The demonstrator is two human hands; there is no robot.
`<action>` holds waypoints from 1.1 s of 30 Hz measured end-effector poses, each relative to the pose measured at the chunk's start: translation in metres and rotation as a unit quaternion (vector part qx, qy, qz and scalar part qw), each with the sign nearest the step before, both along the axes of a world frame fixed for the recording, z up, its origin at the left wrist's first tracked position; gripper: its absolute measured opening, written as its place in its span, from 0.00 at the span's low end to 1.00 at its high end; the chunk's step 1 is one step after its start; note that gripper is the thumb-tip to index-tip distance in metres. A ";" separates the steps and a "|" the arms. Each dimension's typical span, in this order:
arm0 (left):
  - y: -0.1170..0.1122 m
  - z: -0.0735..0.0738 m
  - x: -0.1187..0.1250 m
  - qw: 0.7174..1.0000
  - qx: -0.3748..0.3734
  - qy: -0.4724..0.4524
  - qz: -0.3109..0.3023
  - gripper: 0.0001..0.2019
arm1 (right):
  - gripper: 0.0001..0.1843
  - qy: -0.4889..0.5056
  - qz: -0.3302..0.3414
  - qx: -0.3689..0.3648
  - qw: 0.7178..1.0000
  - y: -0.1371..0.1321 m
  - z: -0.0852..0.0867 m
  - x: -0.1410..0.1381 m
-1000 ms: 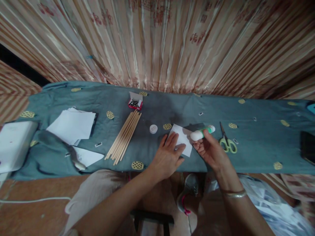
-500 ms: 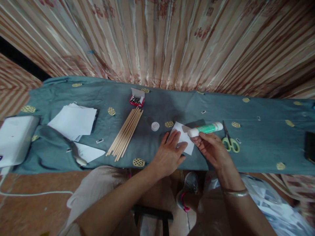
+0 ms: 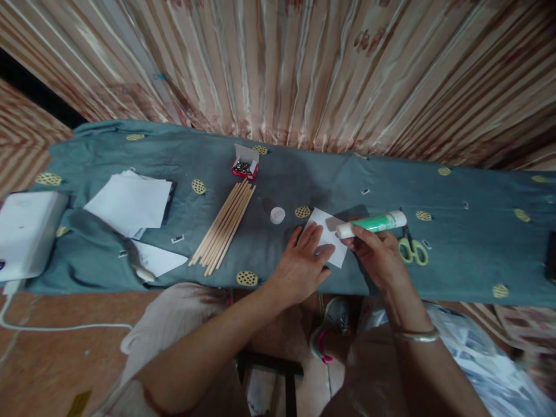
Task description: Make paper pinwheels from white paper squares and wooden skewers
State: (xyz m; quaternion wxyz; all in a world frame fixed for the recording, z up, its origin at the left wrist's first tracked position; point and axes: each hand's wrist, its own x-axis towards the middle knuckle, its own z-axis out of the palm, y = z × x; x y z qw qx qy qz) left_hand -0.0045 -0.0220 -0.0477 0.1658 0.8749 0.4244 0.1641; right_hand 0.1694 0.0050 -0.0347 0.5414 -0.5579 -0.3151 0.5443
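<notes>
A small white sheet of paper lies near the front edge of the cloth-covered table. My left hand rests on it with fingers spread, pressing its left side. In my right hand is a green and white glue stick, gripped between thumb and fingers. The stick points left and its white end is over the paper's right part; whether it touches cannot be made out. A round white cap sits on the cloth, left of the paper. Green-handled scissors lie right of my right hand, partly behind the glue stick.
Several wooden sticks lie in a bundle left of the cap. Behind them stands an open red box of small metal pieces. A stack of white paper, a single sheet and a white device with a cable are at the left.
The view has shifted slightly, so the table appears a little higher. The glue stick has moved a little to the right with my right hand; my left hand stays on the paper.
</notes>
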 end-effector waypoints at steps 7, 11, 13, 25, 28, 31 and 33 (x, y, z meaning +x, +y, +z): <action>-0.001 -0.003 0.001 1.000 -0.004 -0.022 -0.001 0.20 | 0.16 -0.188 0.025 0.036 0.981 -0.002 -0.005 0.005; -0.001 -0.004 0.001 0.999 -0.010 -0.032 -0.001 0.20 | 0.14 -0.338 0.052 0.060 0.938 -0.005 -0.003 0.003; -0.001 -0.004 0.001 0.999 -0.008 -0.034 -0.003 0.19 | 0.14 -0.405 0.047 0.067 0.911 -0.006 -0.001 0.002; -0.002 -0.008 0.001 0.999 0.010 -0.047 -0.003 0.19 | 0.24 -0.592 0.075 0.088 0.798 -0.007 0.001 -0.004; -0.002 -0.009 0.001 0.999 0.011 -0.046 -0.004 0.18 | 0.25 -0.602 0.078 0.092 0.789 -0.008 0.002 -0.006; -0.002 -0.009 0.001 0.999 0.015 -0.045 -0.005 0.19 | 0.26 -0.613 0.083 0.098 0.779 -0.009 0.002 -0.007; -0.002 -0.009 0.001 0.999 0.014 -0.043 -0.005 0.18 | 0.25 -0.617 0.087 0.102 0.775 -0.009 0.002 -0.007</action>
